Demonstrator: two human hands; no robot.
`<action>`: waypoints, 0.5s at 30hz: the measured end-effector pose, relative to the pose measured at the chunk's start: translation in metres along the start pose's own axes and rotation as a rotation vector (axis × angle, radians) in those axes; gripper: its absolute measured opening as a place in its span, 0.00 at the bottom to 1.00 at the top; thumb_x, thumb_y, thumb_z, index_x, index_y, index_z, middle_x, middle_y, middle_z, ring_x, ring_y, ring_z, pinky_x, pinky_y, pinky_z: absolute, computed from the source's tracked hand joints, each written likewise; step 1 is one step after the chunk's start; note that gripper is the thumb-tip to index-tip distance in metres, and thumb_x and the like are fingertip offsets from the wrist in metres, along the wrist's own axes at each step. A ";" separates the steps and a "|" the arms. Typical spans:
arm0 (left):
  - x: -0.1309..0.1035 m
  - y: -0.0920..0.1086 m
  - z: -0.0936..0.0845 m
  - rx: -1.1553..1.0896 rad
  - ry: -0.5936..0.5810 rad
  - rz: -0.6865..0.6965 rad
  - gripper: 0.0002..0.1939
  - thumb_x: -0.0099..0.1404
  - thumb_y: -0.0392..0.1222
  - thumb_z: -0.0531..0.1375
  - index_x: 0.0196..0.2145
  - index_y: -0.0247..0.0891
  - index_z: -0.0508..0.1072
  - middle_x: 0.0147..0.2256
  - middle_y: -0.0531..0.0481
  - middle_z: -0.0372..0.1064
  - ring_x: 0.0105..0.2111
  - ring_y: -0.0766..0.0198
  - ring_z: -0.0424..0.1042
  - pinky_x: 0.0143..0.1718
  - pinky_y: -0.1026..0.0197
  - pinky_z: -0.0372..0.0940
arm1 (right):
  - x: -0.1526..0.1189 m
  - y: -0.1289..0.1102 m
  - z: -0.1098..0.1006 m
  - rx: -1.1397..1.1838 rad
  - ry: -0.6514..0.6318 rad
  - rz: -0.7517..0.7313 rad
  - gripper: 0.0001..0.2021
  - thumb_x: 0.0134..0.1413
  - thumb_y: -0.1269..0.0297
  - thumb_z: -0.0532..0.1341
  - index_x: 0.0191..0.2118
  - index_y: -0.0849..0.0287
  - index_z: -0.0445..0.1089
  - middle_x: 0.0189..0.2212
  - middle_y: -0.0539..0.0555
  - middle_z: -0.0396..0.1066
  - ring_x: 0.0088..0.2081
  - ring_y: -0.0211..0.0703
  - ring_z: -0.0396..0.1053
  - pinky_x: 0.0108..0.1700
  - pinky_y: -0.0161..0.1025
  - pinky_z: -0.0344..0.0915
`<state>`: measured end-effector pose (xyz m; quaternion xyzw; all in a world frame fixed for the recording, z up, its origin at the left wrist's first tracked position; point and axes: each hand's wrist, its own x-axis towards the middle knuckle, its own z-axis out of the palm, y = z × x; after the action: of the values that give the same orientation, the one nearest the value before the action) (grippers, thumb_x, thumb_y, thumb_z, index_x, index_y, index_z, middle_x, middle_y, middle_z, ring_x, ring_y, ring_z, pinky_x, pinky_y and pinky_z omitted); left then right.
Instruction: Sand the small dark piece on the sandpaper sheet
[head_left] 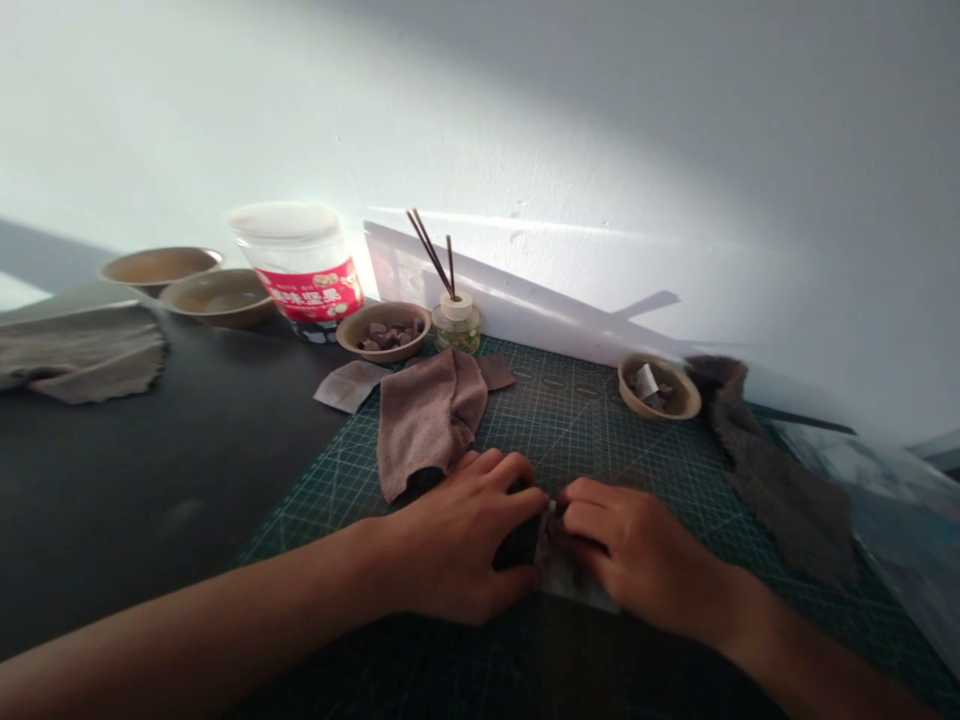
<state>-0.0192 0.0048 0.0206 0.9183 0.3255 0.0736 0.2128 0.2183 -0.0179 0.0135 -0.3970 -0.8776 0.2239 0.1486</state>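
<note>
Left hand (457, 540), right hand (652, 555) nearly meet at thin pale sheet (574, 587) | grips unclear | even pressure (no tugging) should limit creases

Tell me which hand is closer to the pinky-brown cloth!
The left hand. It is right by the near edge of the pinkish-brown cloth. The right hand is farther from it, across to the right, at the pale sheet.
</note>
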 end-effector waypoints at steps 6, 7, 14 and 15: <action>-0.001 0.001 0.002 0.038 0.017 0.005 0.19 0.61 0.51 0.66 0.47 0.42 0.72 0.50 0.44 0.64 0.47 0.48 0.65 0.53 0.42 0.63 | -0.009 -0.003 -0.012 -0.009 -0.122 -0.027 0.09 0.59 0.79 0.61 0.34 0.57 0.69 0.36 0.48 0.71 0.37 0.38 0.69 0.39 0.36 0.62; 0.000 0.002 0.002 0.041 0.019 0.007 0.18 0.61 0.51 0.66 0.46 0.41 0.72 0.50 0.44 0.64 0.47 0.48 0.65 0.52 0.42 0.63 | -0.010 -0.006 -0.010 -0.005 -0.137 -0.055 0.09 0.59 0.79 0.62 0.34 0.57 0.69 0.36 0.48 0.70 0.37 0.38 0.69 0.38 0.36 0.61; -0.001 0.003 -0.001 0.056 0.014 0.019 0.18 0.61 0.49 0.65 0.47 0.41 0.71 0.50 0.44 0.63 0.47 0.48 0.65 0.54 0.40 0.62 | -0.005 -0.001 -0.003 -0.026 -0.007 0.016 0.08 0.62 0.78 0.60 0.34 0.58 0.68 0.38 0.51 0.70 0.40 0.41 0.69 0.42 0.37 0.63; -0.001 0.003 -0.001 0.057 0.011 0.017 0.18 0.61 0.48 0.65 0.47 0.42 0.71 0.50 0.44 0.63 0.47 0.48 0.65 0.54 0.40 0.62 | -0.005 0.001 -0.005 -0.021 -0.006 0.025 0.08 0.63 0.78 0.59 0.34 0.58 0.68 0.38 0.51 0.71 0.40 0.41 0.70 0.42 0.37 0.63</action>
<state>-0.0185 0.0029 0.0227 0.9263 0.3209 0.0714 0.1842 0.2244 -0.0198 0.0169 -0.4086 -0.8754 0.2176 0.1390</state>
